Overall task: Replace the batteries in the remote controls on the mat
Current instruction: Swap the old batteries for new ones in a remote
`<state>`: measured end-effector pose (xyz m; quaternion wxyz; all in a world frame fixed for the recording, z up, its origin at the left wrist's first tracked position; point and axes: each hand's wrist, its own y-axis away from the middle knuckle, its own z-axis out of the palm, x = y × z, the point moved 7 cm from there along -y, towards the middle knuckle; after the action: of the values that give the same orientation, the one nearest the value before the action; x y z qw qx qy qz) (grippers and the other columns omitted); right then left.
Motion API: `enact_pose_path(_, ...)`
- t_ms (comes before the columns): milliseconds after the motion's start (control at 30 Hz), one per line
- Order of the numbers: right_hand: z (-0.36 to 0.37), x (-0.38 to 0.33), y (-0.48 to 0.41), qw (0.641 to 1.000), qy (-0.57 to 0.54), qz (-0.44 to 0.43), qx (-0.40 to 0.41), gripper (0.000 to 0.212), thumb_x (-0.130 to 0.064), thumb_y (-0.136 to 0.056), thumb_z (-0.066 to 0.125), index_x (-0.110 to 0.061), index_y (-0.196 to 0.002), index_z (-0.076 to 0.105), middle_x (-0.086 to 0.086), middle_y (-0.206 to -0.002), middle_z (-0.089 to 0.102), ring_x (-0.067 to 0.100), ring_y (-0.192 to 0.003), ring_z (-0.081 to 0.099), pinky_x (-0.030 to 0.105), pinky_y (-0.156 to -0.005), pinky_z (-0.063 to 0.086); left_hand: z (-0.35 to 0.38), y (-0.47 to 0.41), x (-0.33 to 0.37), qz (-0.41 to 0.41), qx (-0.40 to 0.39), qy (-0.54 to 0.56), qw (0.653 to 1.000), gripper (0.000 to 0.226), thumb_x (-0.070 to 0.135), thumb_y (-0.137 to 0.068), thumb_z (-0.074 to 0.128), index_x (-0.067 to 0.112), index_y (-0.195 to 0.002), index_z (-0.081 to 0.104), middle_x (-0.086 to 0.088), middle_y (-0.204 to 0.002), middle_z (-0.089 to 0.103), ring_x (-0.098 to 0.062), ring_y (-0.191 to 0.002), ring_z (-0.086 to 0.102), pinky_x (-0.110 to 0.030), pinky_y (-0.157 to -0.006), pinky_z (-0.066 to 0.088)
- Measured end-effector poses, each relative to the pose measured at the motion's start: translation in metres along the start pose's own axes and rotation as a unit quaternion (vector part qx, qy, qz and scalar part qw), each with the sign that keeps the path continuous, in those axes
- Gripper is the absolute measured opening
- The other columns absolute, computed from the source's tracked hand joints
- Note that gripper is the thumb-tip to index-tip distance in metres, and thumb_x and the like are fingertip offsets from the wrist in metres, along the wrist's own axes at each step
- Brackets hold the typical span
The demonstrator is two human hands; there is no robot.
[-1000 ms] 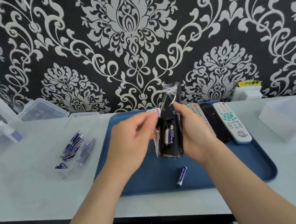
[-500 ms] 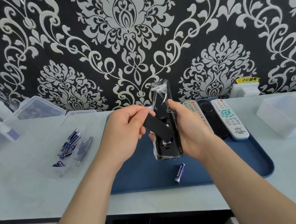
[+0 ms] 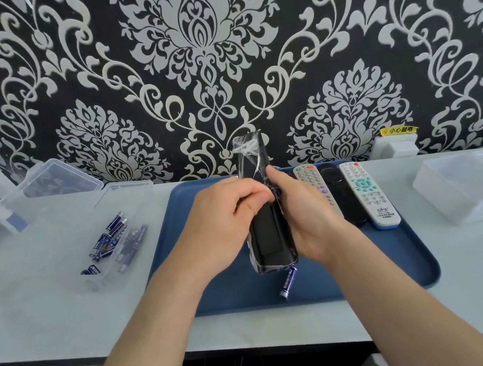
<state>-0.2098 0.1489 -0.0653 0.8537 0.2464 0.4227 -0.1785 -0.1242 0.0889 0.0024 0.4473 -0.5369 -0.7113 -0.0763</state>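
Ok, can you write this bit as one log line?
left hand: pressing cover onto black remote | right hand: holding remote | loose battery: on blue mat

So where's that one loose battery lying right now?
The loose battery lies on the blue tray near its front edge, just below the black remote that both hands hold, well apart from the batteries in the clear box on the left.
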Motion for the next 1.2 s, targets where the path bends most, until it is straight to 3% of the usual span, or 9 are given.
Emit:
enact_pose_path(67,-0.001,0.000,0.000,1.000,-0.004,-0.004,0.014,0.042,-0.034,-0.101,0.049,-0.005,-0.130,0.057,0.023,-0.112,0.070,0.034,-0.086,0.071,0.044,-0.066,0.059,0.002,-0.001,-0.006,-0.012,-0.010,0.030,0.999,0.018,0.016,-0.088,0.066,0.033,-0.088,0.073,0.012,-0.084,0.060,-0.010,-0.077,0.061,-0.039,-0.074,0.054)
enact_pose_path(167,-0.006,-0.003,-0.001,0.999,-0.019,-0.027,0.037,0.041,-0.029,-0.102,0.048,-0.012,-0.139,0.049,0.023,-0.121,0.067,0.035,-0.098,0.070,0.047,-0.071,0.059,0.003,-0.001,-0.008,-0.026,-0.022,0.036,0.999,0.027,0.012,-0.082,0.072,0.033,-0.100,0.073,0.010,-0.091,0.057,-0.010,-0.074,0.056,-0.032,-0.076,0.051)
enact_pose_path(300,-0.008,-0.008,0.001,0.998,-0.010,-0.057,0.032,0.025,-0.025,-0.105,0.041,-0.019,-0.107,0.065,0.012,-0.099,0.074,0.029,-0.090,0.071,0.050,-0.084,0.057,0.007,0.001,-0.008,-0.035,-0.007,-0.005,0.999,0.042,0.012,-0.075,0.079,0.022,-0.115,0.069,0.015,-0.096,0.056,-0.003,-0.074,0.056,-0.025,-0.081,0.052)
enact_pose_path(600,-0.011,-0.007,0.004,0.993,-0.078,-0.072,0.049,0.031,-0.019,-0.106,0.036,-0.010,-0.116,0.063,0.013,-0.103,0.072,0.022,-0.082,0.072,0.034,-0.066,0.060,0.022,0.004,-0.004,0.051,-0.026,-0.168,0.984,0.036,0.029,-0.089,0.064,0.024,-0.124,0.063,0.015,-0.116,0.052,-0.009,-0.091,0.036,-0.009,-0.086,0.028)
enact_pose_path(700,-0.006,-0.007,0.004,0.990,-0.098,-0.082,0.057,0.027,-0.017,-0.106,0.037,-0.011,-0.115,0.061,0.010,-0.094,0.070,0.017,-0.071,0.071,0.029,-0.056,0.058,0.025,0.006,-0.006,0.003,-0.042,-0.163,0.986,0.048,0.049,-0.089,0.056,0.029,-0.133,0.055,0.015,-0.127,0.047,-0.010,-0.105,0.043,-0.025,-0.095,0.038)
enact_pose_path(800,0.007,-0.006,0.003,0.991,-0.107,-0.075,0.019,0.029,-0.023,-0.104,0.043,-0.005,-0.122,0.058,0.014,-0.093,0.066,0.021,-0.073,0.070,0.031,-0.056,0.057,0.014,0.008,-0.011,-0.081,0.007,-0.133,0.988,0.048,0.054,-0.077,0.068,0.038,-0.120,0.053,0.020,-0.109,0.058,-0.002,-0.097,0.056,-0.026,-0.085,0.046)
enact_pose_path(900,0.020,-0.003,0.003,0.997,-0.032,-0.060,-0.030,0.041,-0.028,-0.101,0.047,0.004,-0.124,0.058,0.017,-0.101,0.070,0.026,-0.088,0.070,0.033,-0.068,0.056,0.005,0.010,-0.035,-0.206,0.023,0.013,0.978,0.039,0.036,-0.075,0.073,0.042,-0.106,0.051,0.022,-0.085,0.068,0.003,-0.082,0.064,-0.026,-0.078,0.051)
enact_pose_path(1033,0.035,-0.001,0.005,0.988,0.071,-0.093,-0.101,0.031,-0.016,-0.103,0.040,-0.010,-0.111,0.071,0.003,-0.109,0.075,0.013,-0.106,0.068,0.023,-0.087,0.052,-0.008,0.012,-0.060,-0.282,0.080,0.192,0.936,0.021,0.013,-0.093,0.051,0.022,-0.106,0.064,0.005,-0.089,0.072,-0.008,-0.078,0.067,-0.027,-0.069,0.050)
enact_pose_path(1200,0.021,-0.012,0.002,0.908,0.378,-0.183,0.001,0.022,-0.010,-0.096,0.057,-0.027,-0.097,0.070,-0.002,-0.085,0.072,0.008,-0.075,0.062,0.026,-0.072,0.053,-0.022,0.012,-0.090,-0.295,0.068,0.049,0.952,0.024,0.016,-0.097,0.043,0.020,-0.102,0.066,-0.004,-0.092,0.071,-0.022,-0.085,0.067,-0.036,-0.079,0.053)
